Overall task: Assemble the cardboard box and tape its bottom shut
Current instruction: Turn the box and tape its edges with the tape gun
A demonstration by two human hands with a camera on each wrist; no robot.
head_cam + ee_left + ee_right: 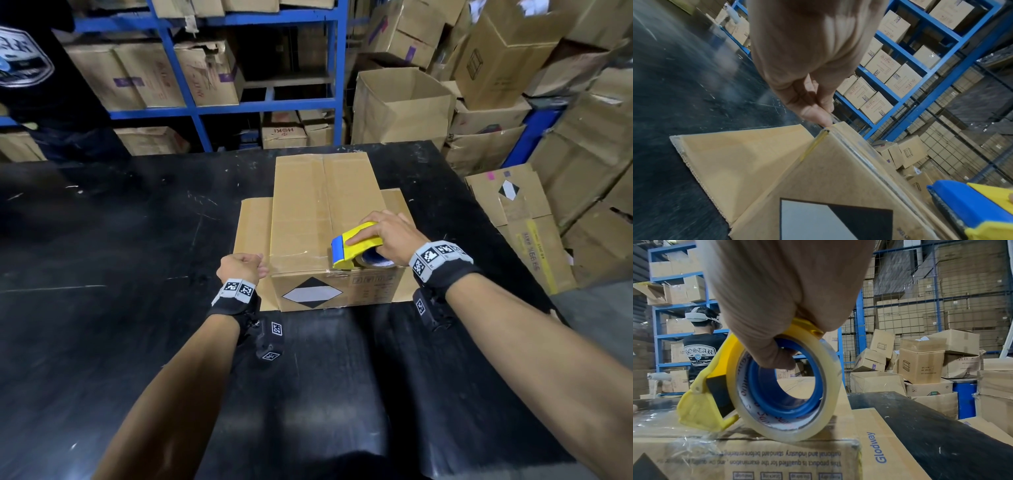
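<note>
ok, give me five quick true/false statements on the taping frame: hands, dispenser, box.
1. The right hand grips the yellow tape dispenser. True.
2. The dispenser sits at the far edge of the cardboard box. False: it is at the near edge, by the person.
3. The left hand holds a knife. False: it is at the box's near left corner, fingers curled; no tool shows.
4. The box stands on a black table. True.
5. The tape roll has a red core. False: the core is blue.
</note>
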